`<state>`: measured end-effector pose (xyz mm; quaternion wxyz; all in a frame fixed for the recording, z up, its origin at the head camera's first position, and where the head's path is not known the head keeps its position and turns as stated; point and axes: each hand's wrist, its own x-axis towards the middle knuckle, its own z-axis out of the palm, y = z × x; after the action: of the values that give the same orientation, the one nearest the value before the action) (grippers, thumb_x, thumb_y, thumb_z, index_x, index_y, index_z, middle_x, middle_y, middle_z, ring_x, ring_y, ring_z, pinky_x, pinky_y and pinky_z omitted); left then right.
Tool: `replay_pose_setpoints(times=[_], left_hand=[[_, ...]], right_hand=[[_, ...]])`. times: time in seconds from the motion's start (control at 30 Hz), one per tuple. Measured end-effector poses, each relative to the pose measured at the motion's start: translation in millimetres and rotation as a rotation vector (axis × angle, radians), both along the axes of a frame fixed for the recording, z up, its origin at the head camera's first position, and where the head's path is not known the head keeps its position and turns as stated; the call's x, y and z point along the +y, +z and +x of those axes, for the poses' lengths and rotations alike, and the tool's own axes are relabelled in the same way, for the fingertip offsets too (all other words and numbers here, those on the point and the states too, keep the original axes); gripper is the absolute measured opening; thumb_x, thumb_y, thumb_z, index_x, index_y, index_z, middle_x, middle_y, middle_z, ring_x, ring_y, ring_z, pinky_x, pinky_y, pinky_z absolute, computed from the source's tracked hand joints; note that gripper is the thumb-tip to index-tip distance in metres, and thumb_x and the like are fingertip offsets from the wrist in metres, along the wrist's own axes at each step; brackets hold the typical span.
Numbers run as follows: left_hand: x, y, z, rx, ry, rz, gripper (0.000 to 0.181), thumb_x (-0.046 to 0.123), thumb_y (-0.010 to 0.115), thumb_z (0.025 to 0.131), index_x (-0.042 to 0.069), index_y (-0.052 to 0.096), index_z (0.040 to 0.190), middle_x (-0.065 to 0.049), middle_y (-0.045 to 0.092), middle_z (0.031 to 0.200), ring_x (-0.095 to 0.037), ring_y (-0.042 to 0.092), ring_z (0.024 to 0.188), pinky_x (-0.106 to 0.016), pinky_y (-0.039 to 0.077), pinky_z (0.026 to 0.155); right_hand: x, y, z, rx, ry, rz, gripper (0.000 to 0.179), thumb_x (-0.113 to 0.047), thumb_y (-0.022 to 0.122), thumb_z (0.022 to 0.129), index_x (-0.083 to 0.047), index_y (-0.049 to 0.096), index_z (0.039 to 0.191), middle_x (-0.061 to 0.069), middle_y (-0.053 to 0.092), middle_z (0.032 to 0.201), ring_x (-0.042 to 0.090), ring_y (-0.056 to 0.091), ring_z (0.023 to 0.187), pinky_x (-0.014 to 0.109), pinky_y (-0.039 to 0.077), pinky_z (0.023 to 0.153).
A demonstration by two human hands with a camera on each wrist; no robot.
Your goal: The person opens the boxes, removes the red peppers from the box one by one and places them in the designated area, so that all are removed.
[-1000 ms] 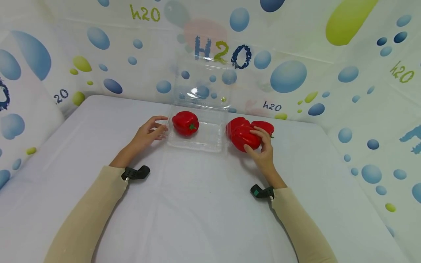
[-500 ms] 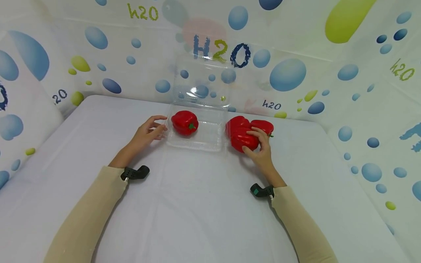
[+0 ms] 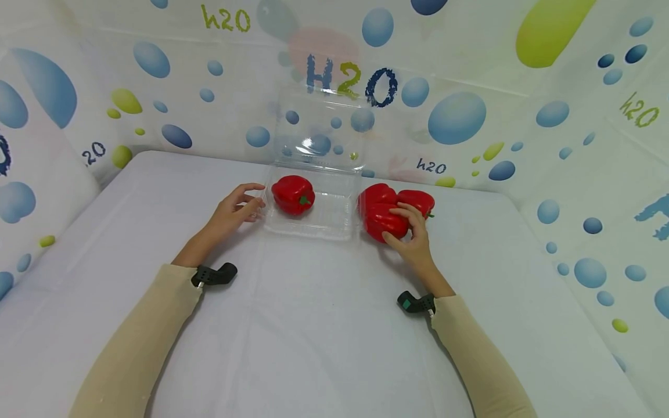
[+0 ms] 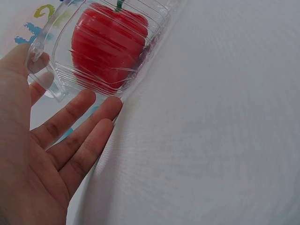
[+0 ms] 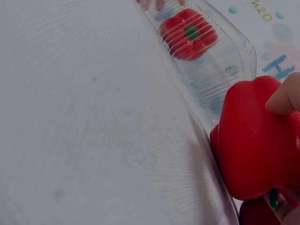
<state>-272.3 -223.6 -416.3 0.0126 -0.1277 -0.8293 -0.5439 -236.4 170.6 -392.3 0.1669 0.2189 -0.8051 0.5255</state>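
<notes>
My right hand [image 3: 416, 244] holds a red bell pepper [image 3: 385, 223], thumb on its near side and fingers on its far side. In the right wrist view this bell pepper [image 5: 253, 136] is large, with a green stem at its lower end. Two more red bell peppers, one behind it [image 3: 378, 193] and one to its right [image 3: 418, 200], lie close by, partly hidden. My left hand [image 3: 237, 207] is at the left side of a clear plastic clamshell container [image 3: 334, 233], fingers extended and fingertips at its edge [image 4: 58, 89]. Inside the container, on the left, lies another red bell pepper [image 3: 292, 195].
The container's transparent lid [image 3: 319, 130] stands raised at the back against a patterned curtain [image 3: 457, 118]. A white cloth [image 3: 313, 325] covers the table. Both sleeved forearms carry a black wrist camera, left [image 3: 214, 274] and right [image 3: 415, 302].
My right hand and its bell pepper have shifted slightly left, toward the container. My left hand stays at the container's side, and the head view has drifted a little.
</notes>
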Motion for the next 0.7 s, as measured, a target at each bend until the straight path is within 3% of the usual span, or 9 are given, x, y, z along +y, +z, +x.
replay_pose_setpoints(times=[0.1,0.27,0.5,0.7], left_hand=[[0.3,-0.3,-0.9,-0.007,0.0,-0.007,0.045,0.016,0.043,0.104,0.003,0.035,0.147,-0.029,0.055,0.125,-0.034,0.058,0.103,-0.014,0.053,0.077],[0.1,-1.0,0.2,-0.011,0.007,-0.001,0.046,0.022,0.044,0.104,0.009,0.035,0.148,-0.025,0.056,0.125,-0.023,0.06,0.099,-0.012,0.052,0.076],[0.0,-1.1,1.0,0.002,0.006,0.015,0.045,0.024,0.046,0.104,0.01,0.037,0.146,-0.025,0.057,0.123,-0.006,0.059,0.089,-0.012,0.052,0.075],[0.5,-1.7,1.9,0.017,0.008,0.021,0.045,0.026,0.046,0.104,0.01,0.038,0.145,-0.025,0.057,0.121,-0.002,0.059,0.087,-0.012,0.052,0.075]], right_hand=[[0.6,-0.8,-0.5,-0.003,0.001,0.013,0.052,0.008,0.07,0.077,0.011,0.052,0.126,0.032,0.038,0.142,0.036,0.035,0.134,0.037,0.045,0.101],[-0.1,-0.9,0.0,0.01,0.023,0.03,0.048,0.01,0.069,0.077,0.012,0.052,0.123,0.035,0.038,0.14,0.043,0.032,0.134,0.062,0.041,0.101],[-0.4,-1.5,-0.3,0.0,0.025,0.039,0.048,0.008,0.069,0.079,0.011,0.052,0.124,0.034,0.038,0.141,0.043,0.032,0.134,0.062,0.041,0.101],[0.5,-2.8,-2.4,-0.04,0.034,0.057,0.051,0.004,0.07,0.081,0.009,0.051,0.129,0.03,0.038,0.143,0.038,0.033,0.134,0.06,0.042,0.101]])
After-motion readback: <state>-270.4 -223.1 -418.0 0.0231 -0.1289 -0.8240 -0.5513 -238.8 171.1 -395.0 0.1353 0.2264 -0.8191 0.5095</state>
